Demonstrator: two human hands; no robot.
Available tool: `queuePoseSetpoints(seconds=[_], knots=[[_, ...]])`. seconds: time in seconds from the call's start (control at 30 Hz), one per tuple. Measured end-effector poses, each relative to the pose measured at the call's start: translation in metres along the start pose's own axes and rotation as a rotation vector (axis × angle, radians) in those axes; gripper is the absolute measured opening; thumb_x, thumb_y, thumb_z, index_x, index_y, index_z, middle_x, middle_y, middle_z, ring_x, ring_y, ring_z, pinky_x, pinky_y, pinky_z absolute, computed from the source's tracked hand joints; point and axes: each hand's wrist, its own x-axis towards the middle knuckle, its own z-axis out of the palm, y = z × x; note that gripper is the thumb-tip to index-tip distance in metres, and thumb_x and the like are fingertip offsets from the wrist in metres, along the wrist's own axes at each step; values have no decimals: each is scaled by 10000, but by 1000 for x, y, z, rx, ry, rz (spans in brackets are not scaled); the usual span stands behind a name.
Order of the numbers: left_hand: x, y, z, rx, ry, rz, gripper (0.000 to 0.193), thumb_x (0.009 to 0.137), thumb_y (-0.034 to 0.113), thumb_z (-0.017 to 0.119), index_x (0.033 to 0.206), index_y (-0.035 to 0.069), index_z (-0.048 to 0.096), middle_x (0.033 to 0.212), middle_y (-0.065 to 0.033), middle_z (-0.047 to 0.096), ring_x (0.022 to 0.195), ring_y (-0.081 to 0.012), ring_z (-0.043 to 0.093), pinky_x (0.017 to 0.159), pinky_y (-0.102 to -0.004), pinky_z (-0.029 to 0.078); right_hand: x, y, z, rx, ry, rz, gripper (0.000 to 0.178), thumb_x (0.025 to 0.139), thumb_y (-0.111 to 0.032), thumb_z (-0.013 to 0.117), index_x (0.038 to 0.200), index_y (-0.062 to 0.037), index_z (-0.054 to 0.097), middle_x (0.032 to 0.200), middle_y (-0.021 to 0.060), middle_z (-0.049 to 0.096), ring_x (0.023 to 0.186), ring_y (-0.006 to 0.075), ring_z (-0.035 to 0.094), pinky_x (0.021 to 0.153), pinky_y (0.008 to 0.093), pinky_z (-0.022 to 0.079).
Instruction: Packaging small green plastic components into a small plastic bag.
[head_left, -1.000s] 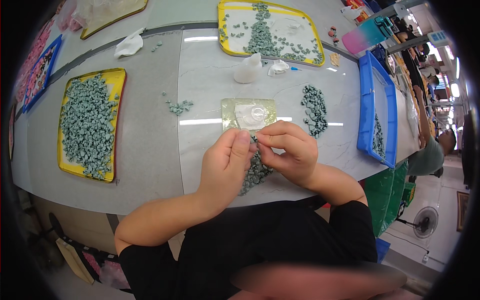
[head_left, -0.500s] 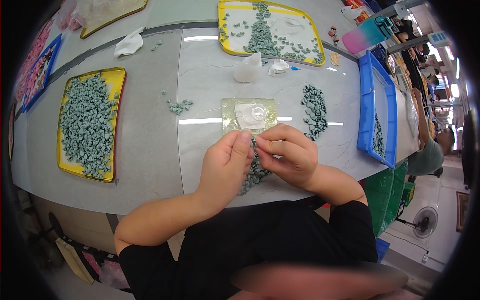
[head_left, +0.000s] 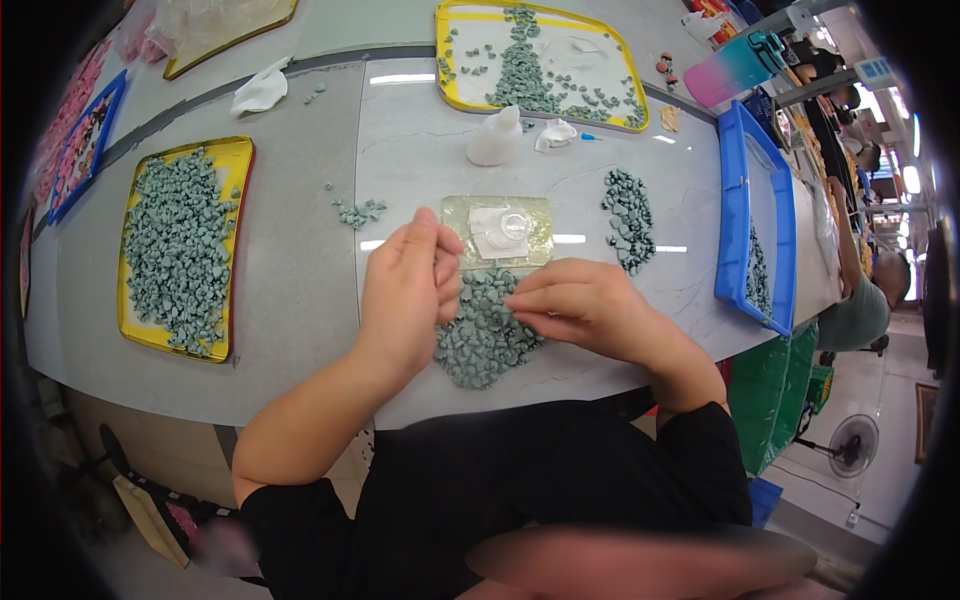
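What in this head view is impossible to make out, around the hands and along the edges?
- Whatever the left hand pinches: its own curled fingers hide it.
- Part of the green pile: both hands cover it, the right hand from the side.
- Small white part on the clear sheet: too small to identify.
- Blue tray contents: fisheye bend squeezes them.
- Pink items at far left: cut off by the dark rim.

left hand point(head_left: 405, 290) and right hand point(head_left: 580, 305) drawn apart, more of green pile point(head_left: 484, 330) uncovered

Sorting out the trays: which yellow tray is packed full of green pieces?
The yellow tray on the left; the far yellow tray holds scattered pieces.
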Motion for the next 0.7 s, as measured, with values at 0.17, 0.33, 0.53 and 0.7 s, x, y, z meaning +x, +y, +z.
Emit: queuePoseSetpoints(seconds=[0.17,0.33,0.53,0.7], knots=[[1,8,-2,-171,60,-12,286,985,278,402,837,42,464,627,16,375,473,-47,289,395,-197,201,3,4,1,-299,-73,-51,297,715,-13,625,1005,-74,648,886,63,634,780,233,619,665,308,504],[-3,12,-5,-187,30,-36,274,982,268,406,827,48,458,617,20,367,473,-46,284,392,-200,210,3,7,15,-627,-158,-104,377,700,-61,572,1075,-67,613,877,47,587,726,207,592,618,306,480],[-7,14,-13,-198,12,-45,271,981,263,407,819,51,454,610,22,366,472,-45,281,394,-200,215,9,-1,30,-768,-180,-126,372,697,-89,567,1064,-47,609,836,30,537,705,167,560,598,288,464],[-8,14,-18,-166,-7,-33,238,979,261,411,845,70,456,618,15,355,480,-61,295,387,-202,216,11,-3,34,-821,-173,-161,372,690,-94,573,1056,-42,609,821,21,526,704,151,547,600,277,462]])
